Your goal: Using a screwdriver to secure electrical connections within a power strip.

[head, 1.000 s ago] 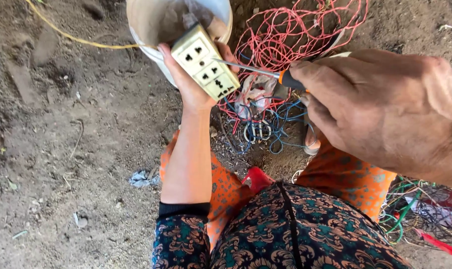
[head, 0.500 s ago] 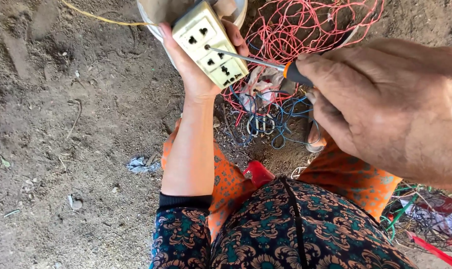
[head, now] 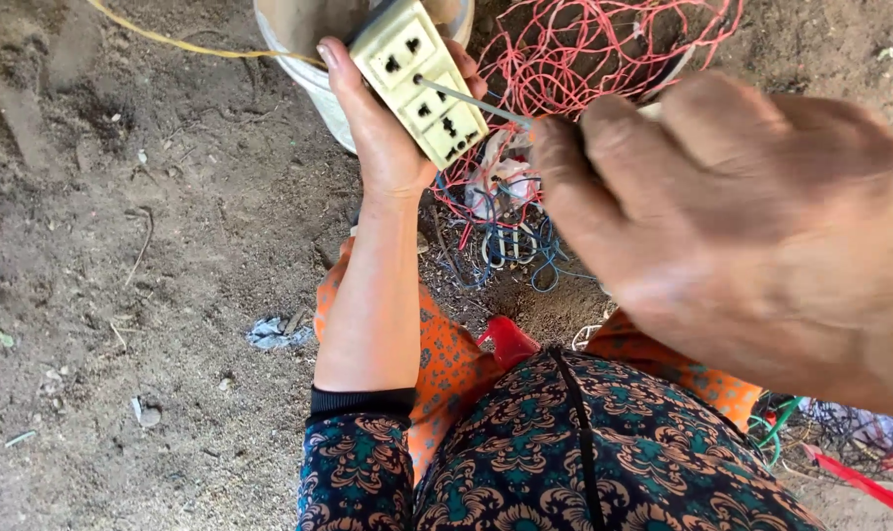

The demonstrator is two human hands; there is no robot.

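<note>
A cream multi-socket outlet block (head: 422, 81) is held up in the left hand (head: 383, 138), fingers wrapped closed around its back, above a pale bucket (head: 314, 54). The metal shaft of a screwdriver (head: 471, 103) is pressed against the block's face, gripped in the closed right hand (head: 751, 236). The block's cover is seen still in place; no screw is visibly out. Tangled red wire (head: 604, 49) and blue wire (head: 510, 246) are strewn on the dirt ground (head: 122, 295). No labels can be made out.
</note>
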